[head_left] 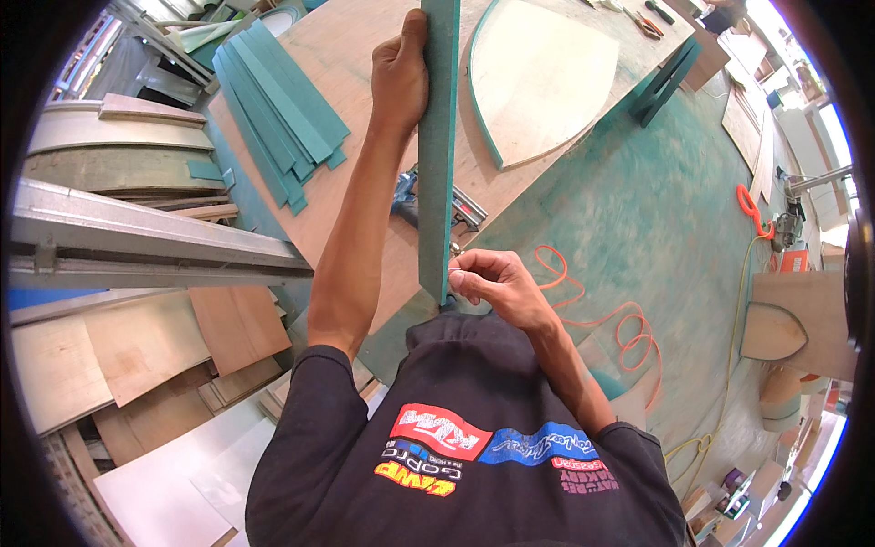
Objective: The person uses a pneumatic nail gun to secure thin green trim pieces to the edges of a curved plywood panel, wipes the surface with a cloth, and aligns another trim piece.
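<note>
A long green board strip (437,155) stands nearly lengthwise before me, its lower end close to my chest. My left hand (399,80) is closed around its far part, thumb along the face. By the lower end, the fingertips of my right hand (499,284) are pinched together at the board's right edge; whatever they hold is too small to make out. Partly hidden behind the strip, a nail gun (468,211) with a blue body and a metal magazine lies on the wooden tabletop (365,264).
Several green strips (278,109) lie stacked at the table's left. A pale curved panel (547,77) with green edging lies to the right, pliers (649,29) beyond. An orange coiled hose (629,321) trails over the floor. Metal beams (155,228) and plywood sheets (146,342) stand left.
</note>
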`<state>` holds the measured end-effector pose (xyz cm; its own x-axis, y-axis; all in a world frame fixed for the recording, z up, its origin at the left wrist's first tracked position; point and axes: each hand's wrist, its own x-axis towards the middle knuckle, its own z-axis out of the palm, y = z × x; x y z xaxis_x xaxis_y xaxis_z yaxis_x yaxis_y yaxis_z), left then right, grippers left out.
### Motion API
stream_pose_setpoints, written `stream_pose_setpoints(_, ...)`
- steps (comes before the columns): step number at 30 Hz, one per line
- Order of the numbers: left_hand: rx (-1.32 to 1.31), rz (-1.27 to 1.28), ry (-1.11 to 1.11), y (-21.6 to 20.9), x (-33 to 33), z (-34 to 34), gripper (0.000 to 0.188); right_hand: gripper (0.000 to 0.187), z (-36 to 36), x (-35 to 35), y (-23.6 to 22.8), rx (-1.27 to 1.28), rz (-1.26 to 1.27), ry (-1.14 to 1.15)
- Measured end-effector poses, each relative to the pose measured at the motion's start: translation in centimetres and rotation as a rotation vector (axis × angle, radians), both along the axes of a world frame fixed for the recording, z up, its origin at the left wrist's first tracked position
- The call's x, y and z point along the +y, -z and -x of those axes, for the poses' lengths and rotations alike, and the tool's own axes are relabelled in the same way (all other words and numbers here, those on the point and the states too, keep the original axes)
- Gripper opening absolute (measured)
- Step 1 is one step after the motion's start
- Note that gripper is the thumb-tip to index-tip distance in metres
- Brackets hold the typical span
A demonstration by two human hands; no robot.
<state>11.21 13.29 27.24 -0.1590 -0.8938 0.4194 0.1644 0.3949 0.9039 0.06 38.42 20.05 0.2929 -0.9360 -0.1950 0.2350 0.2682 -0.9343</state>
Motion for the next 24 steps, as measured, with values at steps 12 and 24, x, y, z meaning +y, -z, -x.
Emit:
stream_pose_setpoints(12, 0.118, -0.139, 0.141, -1.2, 0.9, 1.4, 0.056, 0.028, 7.6, 2.6, 6.1, 0.532, -0.025, 0.070)
stream_pose_setpoints(24, 0.080, -0.168, 0.153, 1.0, -1.4, 6.5, 0.055, 0.028, 22.3, 15.1, 19.2, 1.180, -0.621, 0.499)
